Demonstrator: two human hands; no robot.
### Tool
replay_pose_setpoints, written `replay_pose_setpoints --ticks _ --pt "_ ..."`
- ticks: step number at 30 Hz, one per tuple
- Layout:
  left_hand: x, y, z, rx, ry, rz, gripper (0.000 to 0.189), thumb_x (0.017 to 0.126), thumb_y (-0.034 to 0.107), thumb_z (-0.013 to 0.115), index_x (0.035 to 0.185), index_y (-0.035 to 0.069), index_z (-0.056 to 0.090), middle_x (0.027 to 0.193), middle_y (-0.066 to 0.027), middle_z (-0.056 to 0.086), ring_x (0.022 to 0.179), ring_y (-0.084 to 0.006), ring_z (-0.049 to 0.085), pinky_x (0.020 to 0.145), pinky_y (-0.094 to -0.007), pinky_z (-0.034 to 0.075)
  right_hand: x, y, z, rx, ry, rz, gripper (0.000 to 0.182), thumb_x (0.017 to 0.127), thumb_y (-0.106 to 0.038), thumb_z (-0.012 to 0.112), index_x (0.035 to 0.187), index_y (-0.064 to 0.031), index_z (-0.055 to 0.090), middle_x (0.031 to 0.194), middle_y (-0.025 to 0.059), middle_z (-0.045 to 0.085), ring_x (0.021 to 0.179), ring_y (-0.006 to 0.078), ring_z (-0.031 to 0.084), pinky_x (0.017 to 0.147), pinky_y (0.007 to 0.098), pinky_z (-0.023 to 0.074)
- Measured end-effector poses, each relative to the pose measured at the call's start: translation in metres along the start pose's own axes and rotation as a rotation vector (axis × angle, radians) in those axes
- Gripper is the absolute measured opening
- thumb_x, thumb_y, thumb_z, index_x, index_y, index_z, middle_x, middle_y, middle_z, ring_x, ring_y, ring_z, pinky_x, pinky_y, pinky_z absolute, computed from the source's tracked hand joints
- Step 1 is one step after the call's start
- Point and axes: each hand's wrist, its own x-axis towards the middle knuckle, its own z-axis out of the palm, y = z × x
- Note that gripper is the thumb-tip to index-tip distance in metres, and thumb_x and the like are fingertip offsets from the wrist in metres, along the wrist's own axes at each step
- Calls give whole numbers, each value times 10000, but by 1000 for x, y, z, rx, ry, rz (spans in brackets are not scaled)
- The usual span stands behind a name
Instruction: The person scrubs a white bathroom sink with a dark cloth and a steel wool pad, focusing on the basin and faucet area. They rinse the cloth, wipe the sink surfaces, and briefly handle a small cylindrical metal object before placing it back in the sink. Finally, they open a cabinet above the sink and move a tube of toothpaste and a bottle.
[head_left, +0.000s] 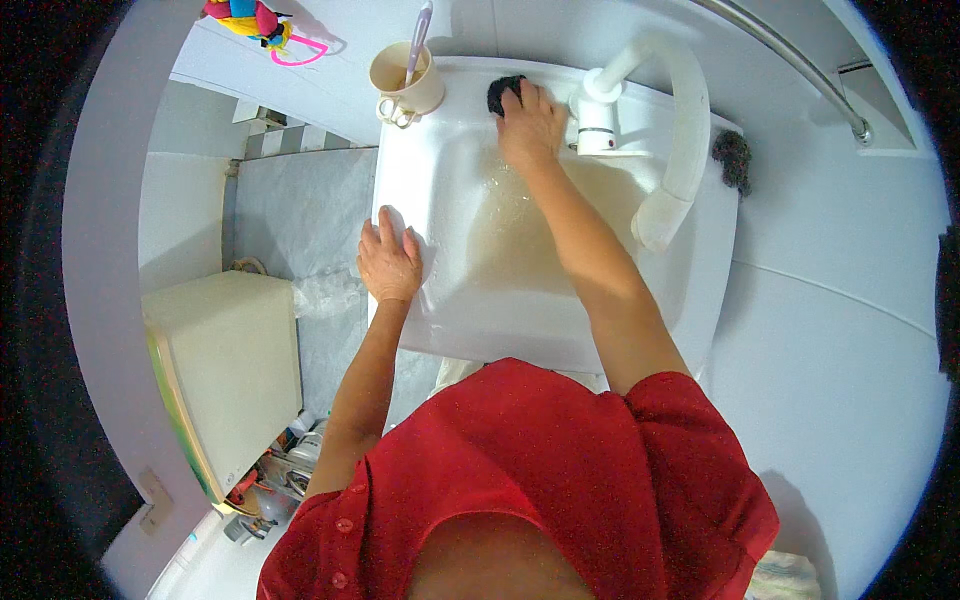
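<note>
My right hand (531, 126) grips a black scrubbing pad (504, 95) against the back ledge of a white washbasin (450, 322), just left of the faucet (598, 120). My left hand (390, 259) rests on the basin's left rim with its fingers apart and nothing in it. Brownish, cloudy water (517, 240) lies in the bowl under my right forearm. A cream mug (427, 94) with a toothbrush (418, 45) in it stands on the back left corner of the basin.
A thick white hose (694, 112) arches from the faucet over the bowl's right side. A dark scouring pad (733, 161) sits at the back right corner. A metal rail (787, 64) runs along the wall. On the left stands a cream cabinet (232, 375) with clutter beside it.
</note>
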Motion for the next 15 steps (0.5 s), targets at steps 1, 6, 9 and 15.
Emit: replay_pose_setpoints --ticks 1,6,9,15 --pt "2 0 -1 12 -8 -5 534 910 379 465 1364 112 382 1278 -251 447 1093 -391 499 888 -475 418 -4 2 -5 -31 -31 10 420 811 -268 638 1205 -138 565 1360 132 423 1269 288 357 933 463 302" --pt "3 3 -8 17 -36 -30 537 905 376 476 1364 115 384 1278 -241 450 1085 -379 506 876 -467 424 -14 -1 0 -25 226 120 309 819 -126 548 1101 -11 598 1269 173 454 1176 369 406 944 488 333" --pt "3 6 -11 26 -48 -34 544 899 373 485 1368 116 384 1279 -242 451 1075 -378 515 868 -471 427 11 -2 9 -49 330 224 293 817 -125 543 1080 -11 601 1227 187 462 1166 362 412 918 490 341" --pt "3 2 -2 -8 -34 -32 542 890 357 501 1361 111 392 1272 -250 455 1072 -388 519 864 -482 429 -6 11 3 1 178 -61 269 777 -129 605 1037 -60 614 1194 160 523 1120 325 472 854 478 363"
